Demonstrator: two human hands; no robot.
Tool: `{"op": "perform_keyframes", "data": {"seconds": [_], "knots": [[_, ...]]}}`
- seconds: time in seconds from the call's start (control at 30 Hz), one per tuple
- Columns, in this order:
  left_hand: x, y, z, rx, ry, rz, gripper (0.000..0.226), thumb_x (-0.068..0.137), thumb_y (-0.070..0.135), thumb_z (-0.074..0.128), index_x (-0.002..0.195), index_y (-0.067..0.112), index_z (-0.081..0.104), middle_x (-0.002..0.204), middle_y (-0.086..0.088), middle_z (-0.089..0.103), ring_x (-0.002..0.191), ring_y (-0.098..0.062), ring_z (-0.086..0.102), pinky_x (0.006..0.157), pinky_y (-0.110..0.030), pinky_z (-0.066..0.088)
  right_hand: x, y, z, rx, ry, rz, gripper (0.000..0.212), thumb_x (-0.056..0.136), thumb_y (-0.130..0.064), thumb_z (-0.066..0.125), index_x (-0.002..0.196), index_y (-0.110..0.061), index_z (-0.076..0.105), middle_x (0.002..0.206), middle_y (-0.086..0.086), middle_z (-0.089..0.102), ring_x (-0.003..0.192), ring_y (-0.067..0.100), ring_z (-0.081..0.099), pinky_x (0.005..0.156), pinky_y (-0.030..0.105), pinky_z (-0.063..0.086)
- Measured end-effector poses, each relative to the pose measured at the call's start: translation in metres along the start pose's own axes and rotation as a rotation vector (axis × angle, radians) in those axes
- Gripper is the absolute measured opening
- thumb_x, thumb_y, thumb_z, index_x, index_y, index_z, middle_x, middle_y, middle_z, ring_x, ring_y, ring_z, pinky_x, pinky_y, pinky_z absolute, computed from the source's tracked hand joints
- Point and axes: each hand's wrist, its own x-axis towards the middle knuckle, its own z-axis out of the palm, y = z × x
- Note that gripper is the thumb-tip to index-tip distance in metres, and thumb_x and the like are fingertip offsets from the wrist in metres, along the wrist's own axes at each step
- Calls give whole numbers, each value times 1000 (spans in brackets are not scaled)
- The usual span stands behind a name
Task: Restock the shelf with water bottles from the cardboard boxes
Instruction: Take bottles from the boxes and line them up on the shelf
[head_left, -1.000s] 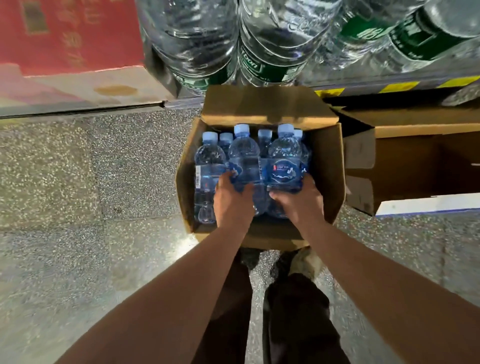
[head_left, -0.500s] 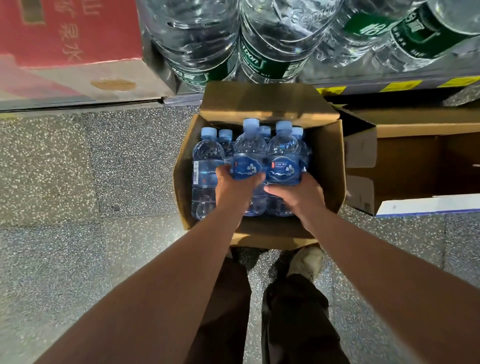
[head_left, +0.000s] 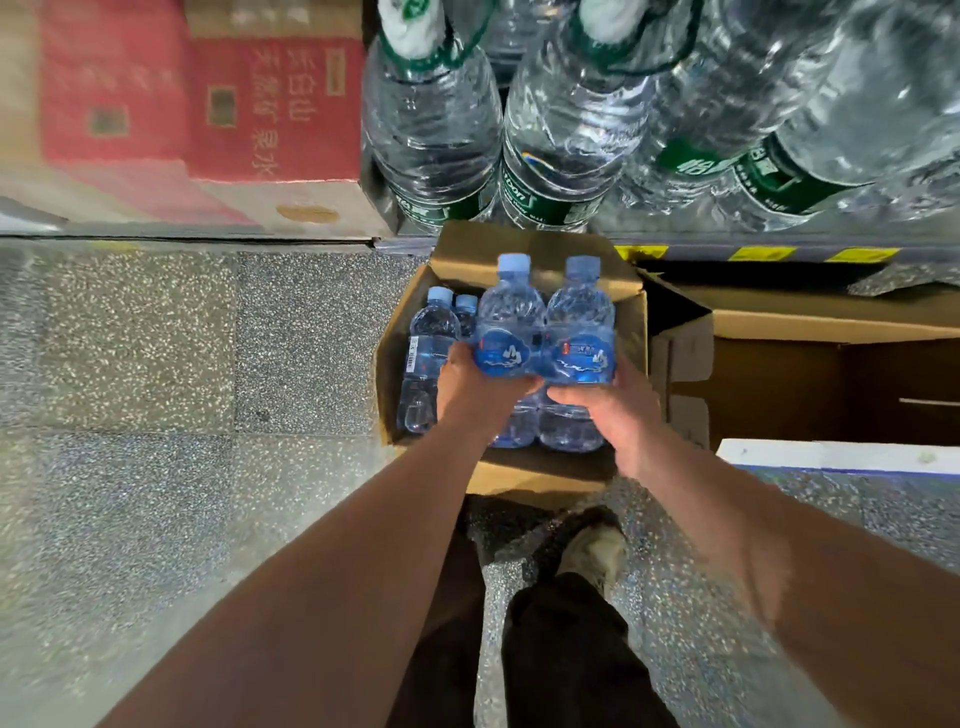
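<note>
An open cardboard box (head_left: 631, 332) stands on the floor in front of me with small blue-capped water bottles in it. My left hand (head_left: 475, 387) grips one blue-labelled bottle (head_left: 511, 322) and my right hand (head_left: 610, 408) grips a second one (head_left: 579, 325) beside it. Both bottles are raised above the others, side by side and touching. Two more bottles (head_left: 428, 358) stay upright at the box's left side. Whatever lies behind the lifted pair is hidden.
Large clear bottles with green labels (head_left: 561, 135) fill the low shelf just beyond the box. A red carton (head_left: 208, 104) sits to their left. A second open cardboard box (head_left: 810, 384) lies at the right. Speckled floor (head_left: 156, 364) spreads left; my legs and shoes are below.
Both hands have lifted their two bottles up out of the box, toward the shelf. The view has tilted up, showing more of the large bottles.
</note>
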Motion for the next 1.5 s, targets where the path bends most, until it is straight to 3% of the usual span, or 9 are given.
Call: {"op": "perform_keyframes", "data": {"seconds": [0.27, 0.43, 0.5, 0.67, 0.8, 0.9, 1.0, 1.23, 1.5], "knots": [[-83, 51, -40, -179, 47, 111, 60, 59, 30, 88, 106, 27, 50, 101, 5, 65, 91, -17, 65, 82, -38, 56, -77, -65, -35, 18, 2, -141, 27, 62, -12, 84, 73, -26, 64, 61, -19, 66, 51, -11, 58, 38, 5, 37], [-138, 83, -88, -185, 62, 272, 57, 54, 33, 91, 92, 30, 49, 78, 25, 55, 73, 0, 57, 65, -17, 45, -144, -105, -43, 94, -2, -211, 34, 60, -5, 83, 90, -14, 71, 88, 5, 74, 85, 25, 69, 75, 39, 54], [-165, 97, -112, -190, 73, 329, 58, 53, 30, 91, 95, 27, 52, 81, 19, 58, 76, -6, 60, 68, -20, 47, -178, -122, -44, 88, 76, -272, 33, 54, -11, 84, 83, -18, 70, 85, 2, 73, 84, 24, 67, 72, 35, 51], [-242, 131, -175, -205, 123, 542, 63, 52, 29, 91, 101, 23, 51, 83, 14, 58, 65, 2, 56, 54, -7, 41, -274, -169, -47, 145, 128, -388, 57, 51, -13, 85, 104, -5, 65, 95, 9, 70, 82, 23, 67, 70, 31, 55], [-304, 153, -220, -289, 111, 687, 54, 51, 25, 90, 90, 23, 53, 88, 4, 67, 82, -16, 66, 77, -34, 55, -361, -205, -50, 200, 238, -503, 63, 46, -28, 87, 103, -13, 66, 86, 0, 69, 68, 8, 62, 47, 17, 44], [-346, 172, -247, -356, 123, 756, 52, 51, 20, 91, 81, 27, 49, 84, 2, 69, 82, -22, 68, 81, -43, 55, -410, -225, -55, 200, 222, -627, 62, 46, -22, 86, 105, -12, 69, 94, 6, 72, 83, 19, 68, 72, 28, 57], [-379, 188, -266, -376, 167, 814, 53, 49, 28, 91, 80, 30, 48, 82, 7, 67, 78, -18, 66, 74, -39, 54, -448, -245, -65, 202, 224, -695, 62, 53, -11, 86, 111, -6, 64, 103, 10, 70, 95, 29, 66, 86, 47, 53], [-422, 222, -285, -386, 176, 862, 53, 49, 31, 90, 84, 29, 50, 79, 12, 66, 73, -9, 64, 66, -28, 49, -494, -282, -88, 213, 278, -767, 55, 53, -7, 85, 100, -15, 59, 83, -5, 65, 72, 11, 62, 56, 24, 43], [-423, 296, -263, -423, 201, 890, 52, 49, 27, 91, 83, 29, 51, 80, 14, 64, 72, -3, 62, 59, -22, 44, -466, -336, -137, 172, 270, -785, 57, 50, -10, 84, 100, -14, 59, 88, 3, 69, 80, 23, 66, 69, 35, 54]]}}
